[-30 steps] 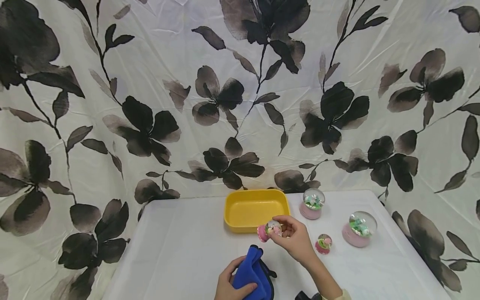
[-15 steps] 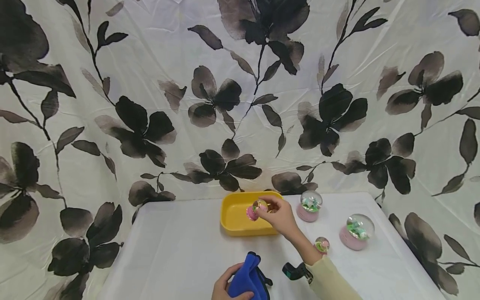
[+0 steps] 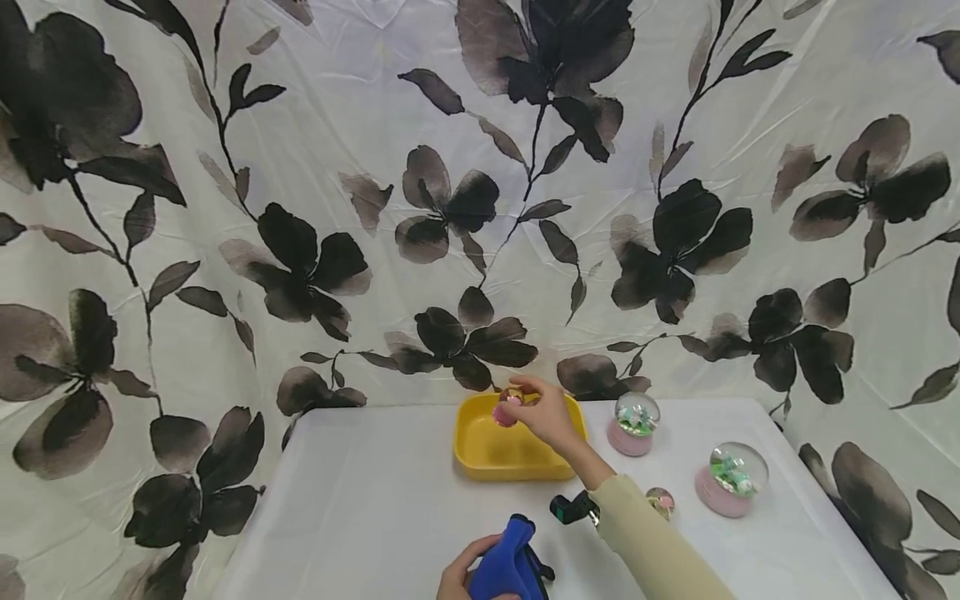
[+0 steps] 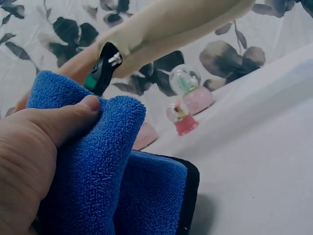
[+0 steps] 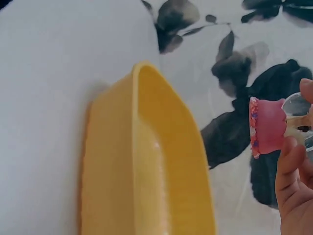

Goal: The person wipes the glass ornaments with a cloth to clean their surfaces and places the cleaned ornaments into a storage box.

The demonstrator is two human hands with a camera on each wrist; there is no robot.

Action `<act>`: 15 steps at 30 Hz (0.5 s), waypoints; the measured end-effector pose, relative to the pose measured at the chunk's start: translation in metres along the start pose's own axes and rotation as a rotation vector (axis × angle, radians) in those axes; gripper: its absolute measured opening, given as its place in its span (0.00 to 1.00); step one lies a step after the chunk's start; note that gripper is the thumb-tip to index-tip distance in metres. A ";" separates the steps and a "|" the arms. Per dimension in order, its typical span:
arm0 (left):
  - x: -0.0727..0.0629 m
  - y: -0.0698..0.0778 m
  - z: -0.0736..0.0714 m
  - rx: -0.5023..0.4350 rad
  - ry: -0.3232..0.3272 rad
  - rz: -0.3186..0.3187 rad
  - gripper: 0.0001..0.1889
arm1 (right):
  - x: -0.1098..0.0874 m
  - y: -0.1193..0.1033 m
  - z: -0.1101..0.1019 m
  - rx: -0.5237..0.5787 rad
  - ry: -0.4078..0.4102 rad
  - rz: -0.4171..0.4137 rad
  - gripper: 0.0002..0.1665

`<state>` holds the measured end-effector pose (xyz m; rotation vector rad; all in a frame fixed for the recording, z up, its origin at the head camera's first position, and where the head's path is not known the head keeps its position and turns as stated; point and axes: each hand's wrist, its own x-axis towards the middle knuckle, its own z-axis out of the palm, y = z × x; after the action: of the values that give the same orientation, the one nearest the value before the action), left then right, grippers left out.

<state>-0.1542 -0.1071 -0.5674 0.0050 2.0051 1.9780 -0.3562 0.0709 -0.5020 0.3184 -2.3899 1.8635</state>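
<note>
My right hand [image 3: 546,413] pinches a small snow globe [image 5: 271,126] by its clear dome, its pink base pointing left. In the head view the globe overlaps the far part of a yellow tray [image 3: 517,472]; in the right wrist view it is held above the tray's rim. Low in the head view, my left hand [image 3: 468,570] grips a folded blue terry cloth [image 4: 88,161] with dark edging, thumb pressed on top. That cloth is held nearer to me than the tray.
Right of the tray stand two larger snow globes with pale pink bases, one near the back [image 3: 633,427] and one further right [image 3: 731,482]. Another small globe [image 4: 182,119] with a red-pink base is partly covered by my right sleeve in the head view. A floral curtain [image 3: 420,275] hangs behind the table.
My right hand has carried the small snow globe from the tray's near right corner forward and left, over the tray. The left hand keeps its grip on the cloth, nearly in place.
</note>
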 end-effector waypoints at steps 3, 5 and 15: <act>0.000 -0.002 0.000 0.026 0.018 0.003 0.36 | 0.006 0.008 0.006 0.024 0.004 0.070 0.29; -0.001 -0.003 -0.001 0.048 0.037 0.002 0.37 | 0.010 0.013 0.011 0.054 -0.005 0.111 0.29; 0.000 -0.008 -0.007 0.041 0.059 0.023 0.37 | 0.024 0.026 0.030 0.094 -0.006 0.204 0.27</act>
<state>-0.1541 -0.1144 -0.5756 -0.0214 2.0907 1.9726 -0.3834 0.0455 -0.5297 0.0885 -2.4248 2.0657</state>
